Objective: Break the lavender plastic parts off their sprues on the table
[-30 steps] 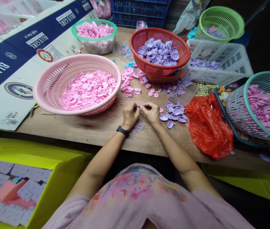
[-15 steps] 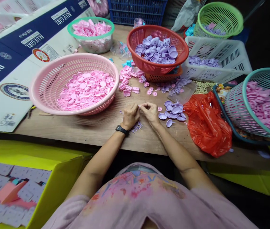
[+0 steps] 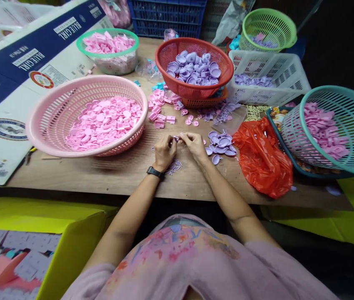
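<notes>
My left hand (image 3: 164,153), with a dark watch on its wrist, pinches a small purple plastic piece (image 3: 176,138) between thumb and finger. My right hand (image 3: 195,146) is closed in a pinch close beside it; whatever lies between its fingertips is too small to make out. Under my left wrist are thin purple plastic bits (image 3: 174,167) on the table. Just right of my right hand lies a loose pile of purple oval shells (image 3: 222,143). Small pink round pieces (image 3: 192,121) and pink blocks (image 3: 161,121) lie beyond my hands.
A pink basket (image 3: 33,125) of pink parts stands left, a red basket (image 3: 161,62) of purple shells behind. A red plastic bag (image 3: 264,160) and a tilted teal-rimmed basket (image 3: 303,112) are at right. The wooden table's (image 3: 108,183) front edge is near me.
My fingertips have parted slightly, and the small purple piece now shows at my left fingertips. The whole scene has shifted somewhat to the left as the camera turned.
</notes>
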### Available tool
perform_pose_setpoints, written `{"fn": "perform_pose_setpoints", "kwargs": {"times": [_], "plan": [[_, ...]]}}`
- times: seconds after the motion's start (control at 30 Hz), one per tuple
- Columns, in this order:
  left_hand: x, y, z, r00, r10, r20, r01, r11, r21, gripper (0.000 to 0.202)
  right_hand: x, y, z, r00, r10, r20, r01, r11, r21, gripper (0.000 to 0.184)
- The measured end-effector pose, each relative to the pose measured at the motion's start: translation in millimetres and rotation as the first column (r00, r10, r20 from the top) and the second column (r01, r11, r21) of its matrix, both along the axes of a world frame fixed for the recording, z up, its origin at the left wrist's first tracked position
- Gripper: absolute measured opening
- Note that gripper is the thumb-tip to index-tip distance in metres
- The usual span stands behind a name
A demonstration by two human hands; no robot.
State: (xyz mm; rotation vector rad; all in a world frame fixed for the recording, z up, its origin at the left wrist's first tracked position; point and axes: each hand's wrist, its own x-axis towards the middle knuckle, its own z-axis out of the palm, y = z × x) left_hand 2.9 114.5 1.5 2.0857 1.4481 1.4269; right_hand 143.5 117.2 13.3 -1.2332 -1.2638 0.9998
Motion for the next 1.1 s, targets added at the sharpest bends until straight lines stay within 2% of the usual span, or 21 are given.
{"fn": "perform_pose_setpoints", "kwargs": {"times": [0.13, 0.3, 0.5, 0.63, 0.73, 0.83, 0.9, 1.0, 1.1], "plan": [[-4, 0, 1.4, 1.000, 0.006, 0.000, -0.006, 1.000, 0.021, 0.019, -5, -7, 8.6, 0.985, -0.021, 0.170, 0.003, 0.995, 0.105, 0.028], [-5, -1, 5.4, 0.997, -0.083, 0.011, 0.083, 0.997, 0.004, 0.014, 1, -10, 19.7, 0.907, -0.200, 0.372, 0.137, 0.972, 0.189, 0.022], [-6, 2, 5.0, 0.996, -0.084, 0.019, 0.084, 0.996, -0.018, 0.016, 46, -3, 28.3, 0.807, -0.377, 0.454, 0.286, 0.923, 0.257, 0.017], [-9, 6, 1.3, 0.999, -0.001, 0.041, 0.003, 0.999, -0.034, 0.021, 83, -4, 34.1, 0.649, -0.517, 0.558, 0.440, 0.853, 0.280, 0.015], [-15, 10, -1.1, 0.993, 0.112, 0.047, -0.107, 0.991, -0.084, 0.022, 102, -7, 36.4, 0.541, -0.479, 0.691, 0.494, 0.846, 0.200, 0.016], [-21, 15, -3.2, 0.984, 0.176, 0.010, -0.175, 0.979, -0.103, 0.018, 112, -10, 34.4, 0.487, -0.376, 0.789, 0.495, 0.863, 0.106, 0.018], [-23, 18, -5.1, 0.982, 0.183, -0.039, -0.185, 0.979, -0.088, 0.016, 115, -9, 30.4, 0.460, -0.353, 0.815, 0.488, 0.867, 0.101, 0.019], [-25, 22, -8.2, 0.976, 0.199, -0.087, -0.207, 0.974, -0.089, 0.015, 117, -6, 24.4, 0.463, -0.377, 0.802, 0.478, 0.868, 0.132, 0.017], [-25, 23, -10.4, 0.975, 0.194, -0.105, -0.204, 0.975, -0.090, 0.015, 122, -3, 24.0, 0.514, -0.449, 0.731, 0.472, 0.860, 0.195, 0.019]]}}
